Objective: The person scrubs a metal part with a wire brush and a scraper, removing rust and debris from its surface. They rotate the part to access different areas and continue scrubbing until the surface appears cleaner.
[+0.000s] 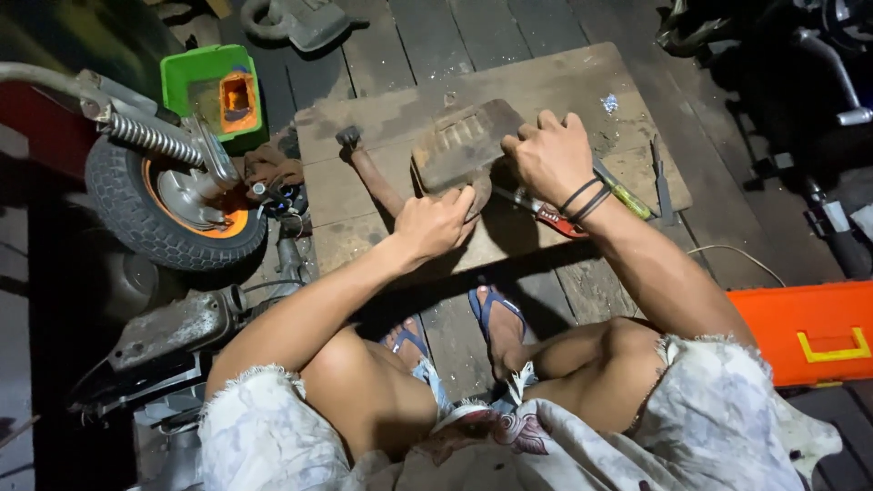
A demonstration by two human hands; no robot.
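A person squats on a dark plank floor over a wooden board (582,77) laid flat on the planks. On the board, near its middle, sits a rusty metal part (459,145) with a ribbed block-shaped body and a pipe (373,177) running out to the left.

The left hand (435,223) is closed on the lower edge of the metal part, fingers curled under it. The right hand (550,155) is fisted against the part's right side; whether it grips the part or a tool there cannot be told from this angle. Black bands circle the right wrist.

Just beside the right wrist lie a red-handled tool (555,218) and a green-handled screwdriver (627,198); a dark flat tool (662,186) lies near the board's right edge.

To the left stands a small wheel (136,218) with an orange hub and a coil spring (150,136) above it. A green tray (191,77) sits behind the wheel. An orange toolbox (805,332) lies at the right. Both feet wear blue sandals (491,305).
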